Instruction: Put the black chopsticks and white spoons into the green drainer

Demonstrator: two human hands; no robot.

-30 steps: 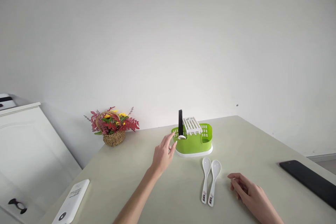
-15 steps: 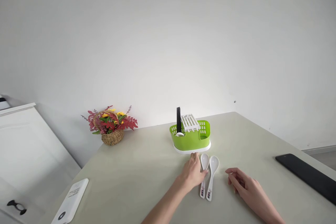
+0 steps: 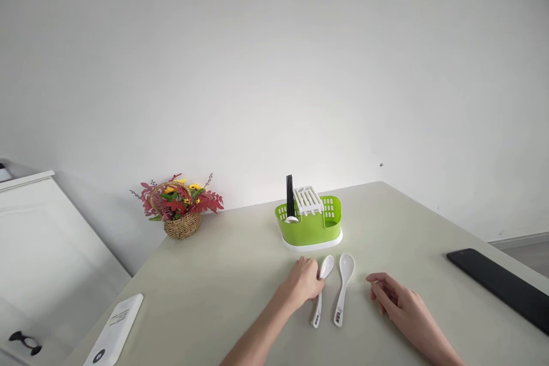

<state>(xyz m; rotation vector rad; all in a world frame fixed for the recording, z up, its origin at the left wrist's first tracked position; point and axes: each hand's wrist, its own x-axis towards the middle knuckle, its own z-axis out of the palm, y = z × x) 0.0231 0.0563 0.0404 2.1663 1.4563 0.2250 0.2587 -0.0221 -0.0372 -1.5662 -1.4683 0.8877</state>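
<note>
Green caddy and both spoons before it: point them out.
Green caddy (image 3: 311, 234), head view, on its front wall.
Left spoon (image 3: 327, 266), head view, on its bowl.
Right spoon (image 3: 346, 269), head view, on its bowl.

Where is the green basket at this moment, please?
In the head view, the green basket stands right of the flowers, just beyond the left hand.

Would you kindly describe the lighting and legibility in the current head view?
Head view: the wall is brightest just above the green basket, dimming toward the upper corners; same head view: handle marks on the two white spoons are too small to read.
</note>
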